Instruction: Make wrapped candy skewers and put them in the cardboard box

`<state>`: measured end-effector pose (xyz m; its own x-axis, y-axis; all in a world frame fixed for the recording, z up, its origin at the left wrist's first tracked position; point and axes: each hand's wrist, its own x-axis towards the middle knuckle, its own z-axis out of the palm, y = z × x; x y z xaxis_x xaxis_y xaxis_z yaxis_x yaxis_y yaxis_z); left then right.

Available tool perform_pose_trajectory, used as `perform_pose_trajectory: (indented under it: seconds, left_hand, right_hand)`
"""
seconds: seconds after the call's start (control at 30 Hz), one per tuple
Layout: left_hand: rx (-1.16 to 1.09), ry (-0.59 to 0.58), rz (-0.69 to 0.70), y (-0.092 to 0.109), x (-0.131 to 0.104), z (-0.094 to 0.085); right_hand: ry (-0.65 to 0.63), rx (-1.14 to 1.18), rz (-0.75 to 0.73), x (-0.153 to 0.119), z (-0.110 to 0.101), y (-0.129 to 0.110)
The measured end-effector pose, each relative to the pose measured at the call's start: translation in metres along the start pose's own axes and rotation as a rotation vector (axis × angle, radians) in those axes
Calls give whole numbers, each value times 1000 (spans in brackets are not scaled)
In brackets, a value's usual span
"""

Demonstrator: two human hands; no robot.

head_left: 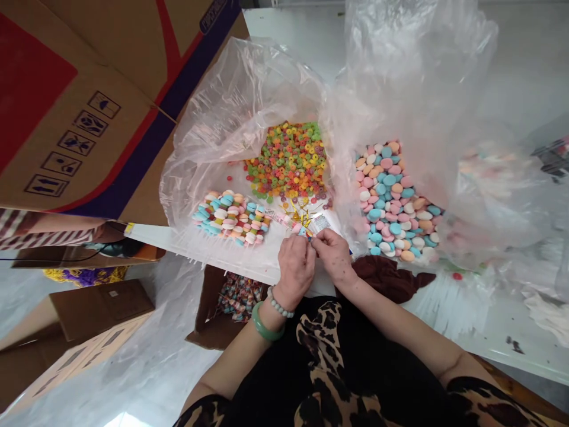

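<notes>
My left hand and my right hand meet at the front of the white table, fingers pinched together. Between the fingertips is the end of a clear-wrapped candy skewer, which points away to the left. Gold twist ties lie scattered just beyond my fingers, by a small white printed packet. To the left rests a pile of candy skewers in pink, blue, white and orange. Small ring gummies are heaped behind. The exact grip at the fingertips is partly hidden.
Pastel oval candies fill a clear plastic bag on the right. A large carton stands at left. Below the table edge, an open box contains wrapped candies. A brown cloth and white sticks lie at right.
</notes>
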<state>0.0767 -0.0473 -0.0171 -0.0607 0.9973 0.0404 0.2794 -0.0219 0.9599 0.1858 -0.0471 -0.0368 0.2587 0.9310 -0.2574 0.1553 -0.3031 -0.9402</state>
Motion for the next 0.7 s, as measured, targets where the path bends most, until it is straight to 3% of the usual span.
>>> perform_pose_trajectory:
  seconds: [0.1,0.2,0.4,0.5,0.7]
  left_hand:
    - [-63,-4,-25,-1,-4,6]
    - [-195,0,-112,-4,-5,10]
    - [-697,-99,-533,0,15,5]
    - [-878,-187,-633,6,31,-1]
    - [-1009,-245,-645,15,38,-2]
  right_hand:
    - [59,-26,-49,3,2,2]
    - [8,92,-29,7,0,3]
    - [-77,133,-56,4,-12,-11]
    - [-128,87,-67,-2,-14,-19]
    - [-282,376,233,-6,-8,-19]
